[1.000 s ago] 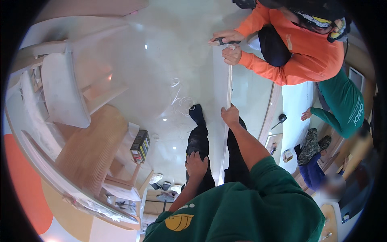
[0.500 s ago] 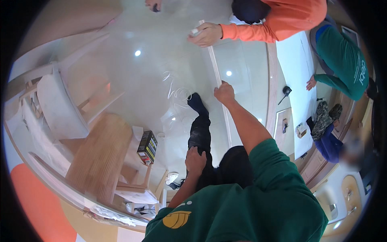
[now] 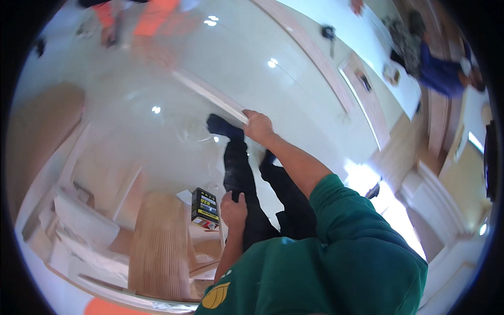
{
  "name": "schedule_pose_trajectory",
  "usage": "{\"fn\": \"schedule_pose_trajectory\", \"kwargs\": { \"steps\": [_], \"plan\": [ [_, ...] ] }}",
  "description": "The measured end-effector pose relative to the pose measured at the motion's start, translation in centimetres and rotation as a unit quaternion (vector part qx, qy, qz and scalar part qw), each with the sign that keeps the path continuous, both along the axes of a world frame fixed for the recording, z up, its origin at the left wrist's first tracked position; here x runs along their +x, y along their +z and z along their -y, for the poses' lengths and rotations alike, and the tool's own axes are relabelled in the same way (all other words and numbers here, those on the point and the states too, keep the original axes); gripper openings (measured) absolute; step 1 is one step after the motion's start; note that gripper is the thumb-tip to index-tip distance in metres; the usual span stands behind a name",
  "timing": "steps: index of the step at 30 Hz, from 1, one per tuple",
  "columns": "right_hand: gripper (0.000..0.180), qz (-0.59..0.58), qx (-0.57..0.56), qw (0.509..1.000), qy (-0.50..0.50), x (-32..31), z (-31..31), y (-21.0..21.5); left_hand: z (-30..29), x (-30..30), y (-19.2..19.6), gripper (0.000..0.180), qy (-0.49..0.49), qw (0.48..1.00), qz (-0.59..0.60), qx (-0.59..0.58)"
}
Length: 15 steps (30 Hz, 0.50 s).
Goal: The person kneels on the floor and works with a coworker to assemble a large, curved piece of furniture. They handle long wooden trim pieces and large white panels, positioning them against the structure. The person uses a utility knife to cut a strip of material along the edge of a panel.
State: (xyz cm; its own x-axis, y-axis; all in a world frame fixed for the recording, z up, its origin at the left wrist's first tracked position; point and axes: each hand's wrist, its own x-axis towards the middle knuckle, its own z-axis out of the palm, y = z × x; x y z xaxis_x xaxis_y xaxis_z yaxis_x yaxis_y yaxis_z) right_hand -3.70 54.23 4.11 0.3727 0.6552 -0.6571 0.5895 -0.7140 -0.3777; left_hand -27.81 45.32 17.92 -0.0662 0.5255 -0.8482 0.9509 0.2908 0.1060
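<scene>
My right hand [image 3: 258,126] is closed around the near end of a long, pale wooden strip [image 3: 207,93]. From there the strip runs up and left over the glossy floor, and its far part blurs near a person in orange sleeves [image 3: 152,23]. Whether that person's hands touch it is too smeared to tell. Resting on my dark trouser leg [image 3: 239,168] near the knee, my left hand [image 3: 234,211] has thumb and fingers apart and holds no object. A black and yellow box [image 3: 205,206] stands just left of it.
A ribbed wooden board [image 3: 159,247] and pale furniture parts [image 3: 86,218] lie at the left. Far right are a long plank [image 3: 315,52], a white sheet [image 3: 362,39], a black tool [image 3: 328,32] and a framed panel [image 3: 362,92]. Someone in purple [image 3: 441,73] is beyond.
My view has turned, and the strip now slants up and left instead of standing nearly upright. My right hand keeps its grip. The orange-sleeved person now appears at the upper left.
</scene>
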Motion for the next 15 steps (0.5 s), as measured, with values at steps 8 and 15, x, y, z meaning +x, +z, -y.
{"fn": "schedule_pose_trajectory", "kwargs": {
  "steps": [8,15],
  "plan": [
    [0.037,0.05,-0.1,0.99,-0.088,5.7,26.3,0.1,8.6,0.1,-1.6,0.047,-0.152,0.984,0.085,-0.025],
    [0.037,0.106,-0.09,0.983,-0.12,11.3,36.3,-0.1,8.3,6.6,-8.5,0.042,-0.129,0.962,0.221,-0.099]
  ]
}}
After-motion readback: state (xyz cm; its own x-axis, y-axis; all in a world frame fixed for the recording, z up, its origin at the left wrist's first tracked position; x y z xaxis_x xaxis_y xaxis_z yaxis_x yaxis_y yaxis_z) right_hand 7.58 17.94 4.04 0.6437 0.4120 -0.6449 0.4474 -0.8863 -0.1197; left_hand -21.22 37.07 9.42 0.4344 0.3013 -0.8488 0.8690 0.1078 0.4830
